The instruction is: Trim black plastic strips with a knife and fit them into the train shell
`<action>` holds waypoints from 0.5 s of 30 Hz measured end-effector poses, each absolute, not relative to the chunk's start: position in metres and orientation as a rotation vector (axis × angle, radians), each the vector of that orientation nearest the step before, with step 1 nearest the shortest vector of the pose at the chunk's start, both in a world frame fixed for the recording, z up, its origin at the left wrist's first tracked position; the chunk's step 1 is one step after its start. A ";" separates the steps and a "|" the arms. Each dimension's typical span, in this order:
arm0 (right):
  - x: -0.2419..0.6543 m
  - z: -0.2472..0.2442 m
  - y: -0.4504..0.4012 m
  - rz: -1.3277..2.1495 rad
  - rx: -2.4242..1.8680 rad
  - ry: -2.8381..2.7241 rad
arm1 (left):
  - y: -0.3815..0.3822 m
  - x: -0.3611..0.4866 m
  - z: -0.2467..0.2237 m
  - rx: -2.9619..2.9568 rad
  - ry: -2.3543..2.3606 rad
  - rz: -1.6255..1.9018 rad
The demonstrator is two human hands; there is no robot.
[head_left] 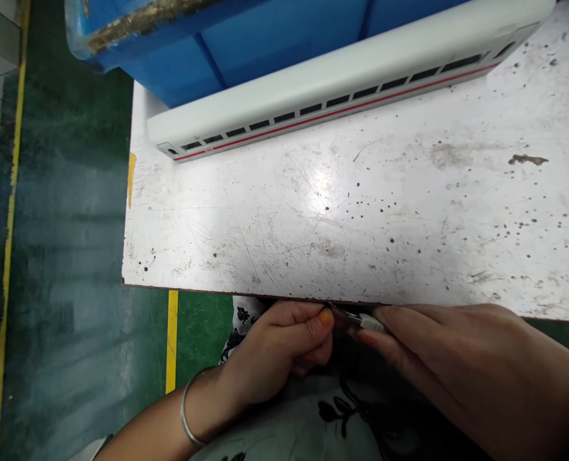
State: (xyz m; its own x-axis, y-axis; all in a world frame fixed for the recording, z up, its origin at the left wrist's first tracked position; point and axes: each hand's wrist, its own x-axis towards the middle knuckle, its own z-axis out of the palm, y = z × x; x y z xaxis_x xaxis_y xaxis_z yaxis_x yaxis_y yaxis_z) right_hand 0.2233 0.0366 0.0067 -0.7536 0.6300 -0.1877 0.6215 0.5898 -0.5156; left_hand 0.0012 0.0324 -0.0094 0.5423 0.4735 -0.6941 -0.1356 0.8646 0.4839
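Observation:
Just below the table's front edge, my left hand (298,339) is closed, its thumb pressed against the fingers. At its fingertips a thin dark end of something shows, too small to name. My right hand (452,352) pinches a small whitish piece (371,323) with a dark, shiny narrow part that points toward my left thumb. The two hands are close together but apart. Their lower fingers are partly hidden in shadow. On the table beyond lies a long white model train car (313,105) with dark windows and a red stripe.
A blue plastic bin (275,45) with a worn, dirty rim stands behind the train car. The white table (313,237) is scratched and spotted, and its left edge drops to a green floor (77,256) with yellow lines. Patterned clothing (313,416) lies under my hands.

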 end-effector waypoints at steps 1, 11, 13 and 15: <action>0.225 0.006 0.036 0.940 -1.099 -2.786 | 0.032 0.001 -0.009 0.397 0.933 0.372; 0.215 0.008 0.043 0.633 -1.044 -2.769 | 0.032 0.001 -0.010 0.383 0.921 0.390; 0.213 0.009 0.042 0.589 -1.053 -2.765 | 0.032 0.000 -0.010 0.373 0.926 0.392; 0.212 0.009 0.041 0.587 -1.095 -2.747 | 0.031 -0.001 -0.011 0.362 0.930 0.399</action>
